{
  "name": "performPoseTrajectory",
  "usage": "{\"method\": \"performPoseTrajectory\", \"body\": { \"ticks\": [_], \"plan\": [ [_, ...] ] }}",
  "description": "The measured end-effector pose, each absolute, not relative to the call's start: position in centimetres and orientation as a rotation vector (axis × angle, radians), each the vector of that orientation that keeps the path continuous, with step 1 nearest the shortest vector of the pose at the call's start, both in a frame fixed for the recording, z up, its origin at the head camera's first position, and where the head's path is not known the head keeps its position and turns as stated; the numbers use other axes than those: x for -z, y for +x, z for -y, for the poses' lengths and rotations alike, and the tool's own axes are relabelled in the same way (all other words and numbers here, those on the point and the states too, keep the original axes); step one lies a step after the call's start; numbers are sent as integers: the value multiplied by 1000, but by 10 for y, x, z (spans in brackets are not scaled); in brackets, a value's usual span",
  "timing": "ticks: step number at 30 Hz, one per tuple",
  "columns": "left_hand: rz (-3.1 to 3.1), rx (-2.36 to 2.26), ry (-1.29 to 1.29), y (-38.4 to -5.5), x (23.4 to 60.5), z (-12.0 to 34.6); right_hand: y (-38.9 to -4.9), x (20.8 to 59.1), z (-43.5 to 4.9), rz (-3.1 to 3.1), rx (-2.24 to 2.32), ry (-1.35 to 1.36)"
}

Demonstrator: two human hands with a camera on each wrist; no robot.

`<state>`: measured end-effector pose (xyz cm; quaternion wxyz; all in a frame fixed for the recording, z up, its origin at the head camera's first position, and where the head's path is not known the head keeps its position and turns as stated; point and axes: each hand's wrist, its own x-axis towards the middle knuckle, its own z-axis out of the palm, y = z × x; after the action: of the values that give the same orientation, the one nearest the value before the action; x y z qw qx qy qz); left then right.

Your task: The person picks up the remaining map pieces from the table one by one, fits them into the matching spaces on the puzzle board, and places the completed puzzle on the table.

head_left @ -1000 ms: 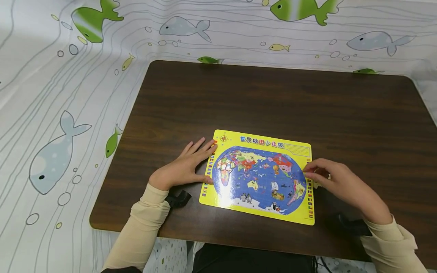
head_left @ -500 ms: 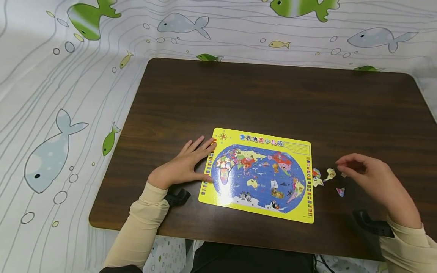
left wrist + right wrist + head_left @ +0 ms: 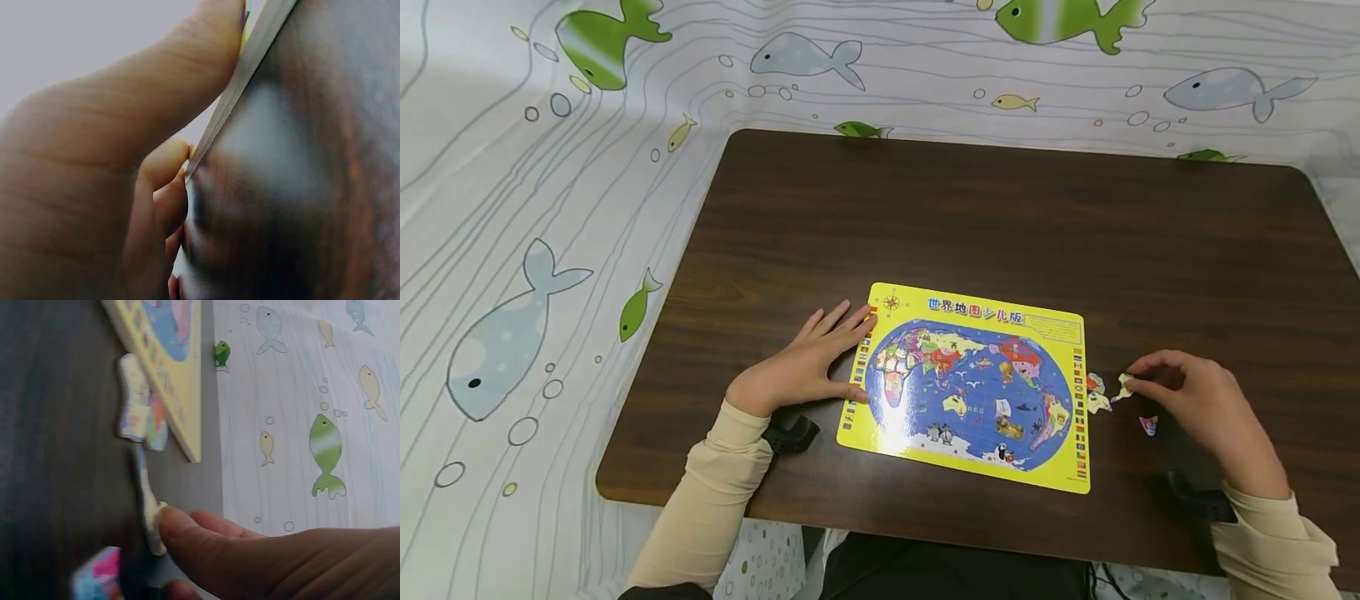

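A yellow-bordered world map puzzle board (image 3: 966,469) lies on the dark wooden table. My left hand (image 3: 797,371) rests at its left side, fingers spread, with thumb and fingertips on the border. In the left wrist view, the thumb (image 3: 187,69) lies against the board's edge (image 3: 240,81). Right of the board, my right hand (image 3: 1198,408) pinches a pale yellow puzzle piece (image 3: 1123,386) between thumb and fingers. The right wrist view shows the thumb on this narrow piece (image 3: 145,494); the fingers behind it are partly hidden.
Beside the board's right edge lie a pale puzzle piece (image 3: 1098,402) and a red-and-blue one (image 3: 1095,382). A small pink-and-blue piece (image 3: 1147,425) lies nearer the right wrist. A fish-patterned white cloth (image 3: 925,92) hangs behind and left of the table.
My right hand first moved right, away from the board's edge, uncovering loose pieces. It then came back left a little to the pale yellow piece. My left hand stayed in place.
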<state>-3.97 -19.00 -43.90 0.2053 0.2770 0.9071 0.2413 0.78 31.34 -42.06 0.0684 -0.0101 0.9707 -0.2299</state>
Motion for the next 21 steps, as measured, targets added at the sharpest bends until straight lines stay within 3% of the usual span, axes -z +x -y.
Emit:
{"method": "performPoseTrajectory", "body": {
  "ticks": [21],
  "plan": [
    [-2515,-661,760,-41,439,189,2,415,-320,-2886,679,61]
  ]
}}
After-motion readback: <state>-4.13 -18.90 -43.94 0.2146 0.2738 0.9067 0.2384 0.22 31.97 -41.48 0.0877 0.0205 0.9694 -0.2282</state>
